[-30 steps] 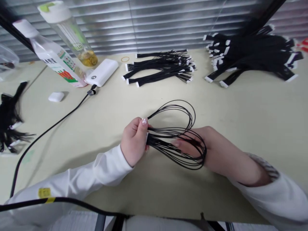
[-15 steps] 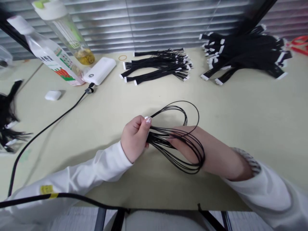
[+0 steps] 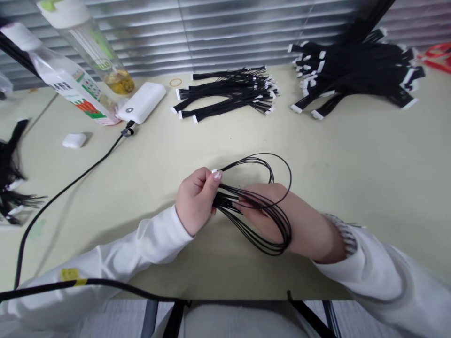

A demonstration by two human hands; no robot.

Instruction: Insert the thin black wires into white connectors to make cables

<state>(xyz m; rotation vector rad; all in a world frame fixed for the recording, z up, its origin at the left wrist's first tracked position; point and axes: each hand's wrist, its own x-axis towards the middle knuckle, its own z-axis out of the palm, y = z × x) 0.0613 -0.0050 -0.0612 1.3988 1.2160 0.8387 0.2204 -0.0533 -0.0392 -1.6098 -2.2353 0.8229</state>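
Note:
Thin black wires [image 3: 252,160] are bent into several loops above the middle of the table. My left hand [image 3: 195,201] is closed round their gathered left part, thumb on top, with a small white piece showing at the thumb tip. My right hand [image 3: 278,216] reaches inside the loops from the right, its fingers pressed together at the wires just beside my left hand. Loops pass over the back of my right hand, and its fingertips are partly hidden by the wires.
Behind lie black cable bundles with white connectors [image 3: 225,94] and a larger pile [image 3: 362,75], beside red scissors [image 3: 439,58]. At left are a bottle [image 3: 63,77], a tumbler [image 3: 91,42], a power bank [image 3: 143,102], a white case [image 3: 74,140] and more cables [image 3: 10,159].
My right hand has moved slightly left, closer to my left hand, and the wire loops have shifted left with it. My left hand keeps its grip. The view has shifted a little.

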